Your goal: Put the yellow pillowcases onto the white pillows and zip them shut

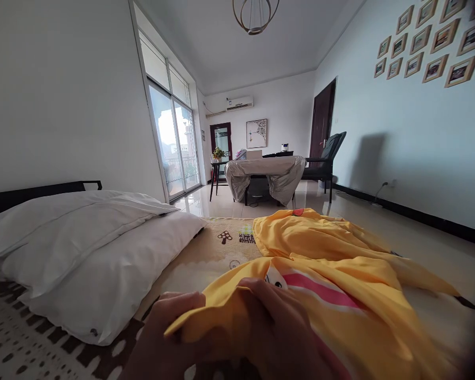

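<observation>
a bed [192,266] at six o'clock, with a yellow printed cloth [340,338] lying in folds over it toward five

mushroom-print bedding, beige, shows just left of the cloth. beyond the bed, just off centre toward one o'clock, stands a sheet-draped counter [267,168], with a black armchair [326,153] beside it between two and three. a wall-mounted air conditioner [239,104] hangs at twelve. two white pillows [98,274] lie overlapped between eight and nine, near the left hand. the left hand [168,327], at seven o'clock, and the right hand [279,322], at five, both grip the cloth's near edge, their fingertips partly hidden by fabric and shadow. smallest, a printed cartoon eye [277,284] sits just past the right knuckles.
</observation>
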Tool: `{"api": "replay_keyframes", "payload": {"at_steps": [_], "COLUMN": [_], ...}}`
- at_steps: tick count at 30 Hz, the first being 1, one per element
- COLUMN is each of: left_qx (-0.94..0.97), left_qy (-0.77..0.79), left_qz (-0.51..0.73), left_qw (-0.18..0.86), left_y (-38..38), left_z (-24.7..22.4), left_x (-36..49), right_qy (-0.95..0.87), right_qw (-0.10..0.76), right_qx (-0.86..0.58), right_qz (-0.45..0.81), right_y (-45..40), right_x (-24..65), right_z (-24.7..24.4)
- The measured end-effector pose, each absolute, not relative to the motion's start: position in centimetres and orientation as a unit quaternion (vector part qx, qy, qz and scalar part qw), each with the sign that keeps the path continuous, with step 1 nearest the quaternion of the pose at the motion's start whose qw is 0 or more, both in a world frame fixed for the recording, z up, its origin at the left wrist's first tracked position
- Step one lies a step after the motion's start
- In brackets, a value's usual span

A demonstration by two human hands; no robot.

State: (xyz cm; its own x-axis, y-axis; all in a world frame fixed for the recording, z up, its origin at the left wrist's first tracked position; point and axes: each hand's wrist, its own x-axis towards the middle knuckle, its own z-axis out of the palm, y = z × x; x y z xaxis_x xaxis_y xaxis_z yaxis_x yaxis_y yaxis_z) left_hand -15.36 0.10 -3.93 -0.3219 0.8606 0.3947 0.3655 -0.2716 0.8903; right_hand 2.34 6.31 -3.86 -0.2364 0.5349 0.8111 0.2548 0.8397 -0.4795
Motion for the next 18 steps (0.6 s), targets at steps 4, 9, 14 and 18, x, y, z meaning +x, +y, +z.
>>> {"api": "replay_keyframes", "payload": {"at_steps": [4, 9, 14, 18], "left_qx": [0.594, 0.659, 0.696, 0.639], "left_qy": [0.516, 0.463, 0.443, 0.441], "left_qz": [0.593, 0.573, 0.529, 0.611], "left_qw": [0.171, 0.156, 0.198, 0.155], "left_y": [1.1, 1.3, 0.9, 0.3], "left_z": [-4.0, -2.9, -2.6, -3.6], "left_x": [-16.2, -15.8, -15.6, -16.4], "right_qy": [-0.793, -0.839, -0.786, -0.770], "right_qw": [0.545, 0.490, 0.529, 0.541], "right_qx": [-0.248, -0.200, -0.271, -0.288], "right_qz": [0.115, 0.127, 0.168, 0.176], "right_y": [5.7, 4.7, 5.6, 6.4], "right_x": [2.9, 2.9, 2.1, 1.7], "right_z": [-2.4, -2.0, -4.1, -4.8]}}
